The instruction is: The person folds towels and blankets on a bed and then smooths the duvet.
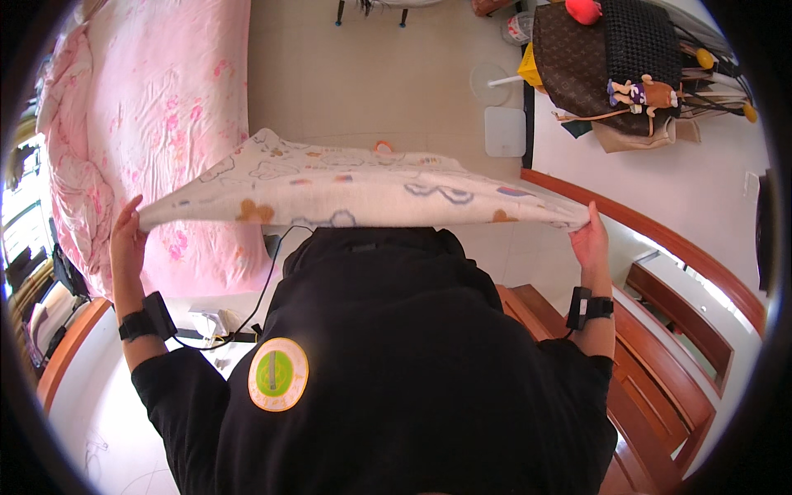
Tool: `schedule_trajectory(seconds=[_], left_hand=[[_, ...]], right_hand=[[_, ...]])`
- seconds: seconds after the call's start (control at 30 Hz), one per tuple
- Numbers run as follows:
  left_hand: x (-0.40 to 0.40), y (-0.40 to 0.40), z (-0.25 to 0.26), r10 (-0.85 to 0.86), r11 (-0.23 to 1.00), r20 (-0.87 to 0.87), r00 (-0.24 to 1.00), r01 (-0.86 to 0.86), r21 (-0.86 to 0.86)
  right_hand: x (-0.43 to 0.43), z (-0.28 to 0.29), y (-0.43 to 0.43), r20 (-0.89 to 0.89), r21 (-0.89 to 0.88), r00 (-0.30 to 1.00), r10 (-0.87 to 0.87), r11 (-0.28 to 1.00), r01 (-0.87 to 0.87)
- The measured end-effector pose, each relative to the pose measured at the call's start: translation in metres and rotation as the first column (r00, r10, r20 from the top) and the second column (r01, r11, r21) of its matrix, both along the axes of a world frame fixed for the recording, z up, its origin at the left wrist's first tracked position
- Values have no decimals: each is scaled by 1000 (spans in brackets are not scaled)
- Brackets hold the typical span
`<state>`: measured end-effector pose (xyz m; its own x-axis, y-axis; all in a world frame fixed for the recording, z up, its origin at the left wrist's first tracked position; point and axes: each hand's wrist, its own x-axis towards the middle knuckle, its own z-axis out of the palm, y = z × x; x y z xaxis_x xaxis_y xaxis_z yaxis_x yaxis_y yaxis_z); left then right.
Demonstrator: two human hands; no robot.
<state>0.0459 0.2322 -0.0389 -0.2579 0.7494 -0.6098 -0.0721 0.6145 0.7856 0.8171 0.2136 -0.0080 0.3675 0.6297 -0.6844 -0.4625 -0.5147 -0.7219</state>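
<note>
A whitish patterned cloth [365, 192] with brown flower shapes and grey outlines is stretched wide in front of my body. My left hand [129, 234] grips its left end, beside the bed. At the opposite end, my right hand [589, 238] pinches a gathered corner between thumb and fingers. The cloth's near edge runs almost straight between the hands, while its far part spreads away from me, raised at the left. Both wrists wear black straps with small dark boxes, and a black cable runs from the left one.
A bed with a pink floral sheet [167, 124] lies at the left. Bags, including a brown monogram one [572, 68], hang or rest at the upper right. A white flat scale-like square [505, 132] is on the floor. Wooden door panels [649, 383] stand at the lower right.
</note>
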Motion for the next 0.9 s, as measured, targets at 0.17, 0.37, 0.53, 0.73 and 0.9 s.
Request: schedule_trajectory(seconds=[0.17,0.37,0.53,0.73,0.9], left_hand=[[-29,44,7,-15,983,128,992,-9,182],[-30,86,50,-131,936,-210,969,190,295],[-50,92,62,-129,921,-447,885,275,277],[-82,64,42,-41,944,-595,802,227,241],[-62,34,56,167,903,-850,500,268,336]], right_hand=[[3,23,53,181,130,939,294,939,-319],[3,75,120,214,280,886,412,843,-460],[-21,96,125,530,5,557,640,654,-756],[-11,78,115,888,-369,-99,450,565,-738],[-20,88,81,978,-198,-185,98,725,-660]])
